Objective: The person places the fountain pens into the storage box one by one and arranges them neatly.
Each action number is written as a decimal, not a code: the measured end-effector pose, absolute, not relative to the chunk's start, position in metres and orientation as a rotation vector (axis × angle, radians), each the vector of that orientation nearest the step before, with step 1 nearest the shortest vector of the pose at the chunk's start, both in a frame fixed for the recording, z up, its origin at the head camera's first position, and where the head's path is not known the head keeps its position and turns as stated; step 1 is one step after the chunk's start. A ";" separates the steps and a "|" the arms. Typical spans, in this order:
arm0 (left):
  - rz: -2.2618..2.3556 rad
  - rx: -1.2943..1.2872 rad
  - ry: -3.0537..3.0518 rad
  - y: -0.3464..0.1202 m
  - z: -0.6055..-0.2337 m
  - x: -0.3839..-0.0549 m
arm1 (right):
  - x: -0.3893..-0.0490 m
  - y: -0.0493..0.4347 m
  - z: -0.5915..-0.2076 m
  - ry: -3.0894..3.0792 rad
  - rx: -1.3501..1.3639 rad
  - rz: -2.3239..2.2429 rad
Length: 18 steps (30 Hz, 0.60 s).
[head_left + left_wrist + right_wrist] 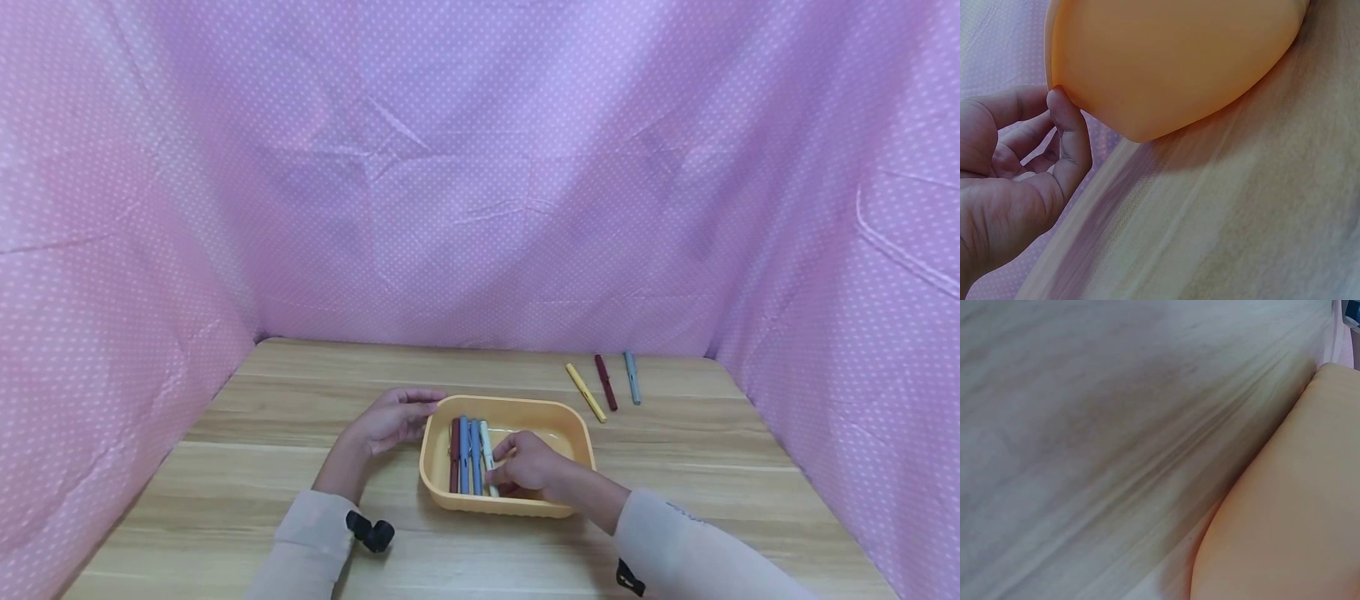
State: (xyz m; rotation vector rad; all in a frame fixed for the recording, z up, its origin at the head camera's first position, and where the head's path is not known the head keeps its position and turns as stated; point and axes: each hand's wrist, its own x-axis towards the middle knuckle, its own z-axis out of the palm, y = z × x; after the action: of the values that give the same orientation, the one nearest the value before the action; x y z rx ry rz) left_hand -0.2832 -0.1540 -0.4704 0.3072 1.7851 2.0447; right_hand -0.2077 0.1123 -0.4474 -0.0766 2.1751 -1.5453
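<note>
A yellow-orange plastic box (525, 408) stands on the wooden table. My left hand (397, 417) is at its back left corner; in the left wrist view, thumb and forefinger pinch the rim of the box (1166, 62). My right hand (528, 461) reaches in over the front right side and holds a white pen (486, 437) between thumb and fingers. Left of that pen, side by side in the box, lie blue pens (465, 454) and a dark red pen (454, 458). The right wrist view shows only the outer wall of the box (1291, 519) and tabletop, not the hand.
Behind the box to the right, a yellow pen (585, 392), another dark red pen (606, 383) and a grey-blue pen (632, 379) lie apart on the table (712, 483). Pink dotted cloth (480, 208) hangs around the table's back and sides.
</note>
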 end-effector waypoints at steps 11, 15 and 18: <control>2.047 0.300 1.785 -0.154 -0.471 -0.284 | -0.207 0.110 -0.446 2.214 -0.059 -1.533; 2.048 0.297 1.787 -0.154 -0.471 -0.284 | -0.207 0.111 -0.446 2.205 -0.057 -1.537; 2.052 0.294 1.786 -0.154 -0.471 -0.283 | -0.208 0.111 -0.447 2.201 -0.056 -1.535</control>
State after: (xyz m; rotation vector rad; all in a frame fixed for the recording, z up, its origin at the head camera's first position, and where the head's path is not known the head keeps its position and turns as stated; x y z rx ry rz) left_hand -0.2834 -0.1538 -0.4707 0.2935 1.7856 2.0523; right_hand -0.2081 0.1111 -0.4468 -0.0563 2.2012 -1.5351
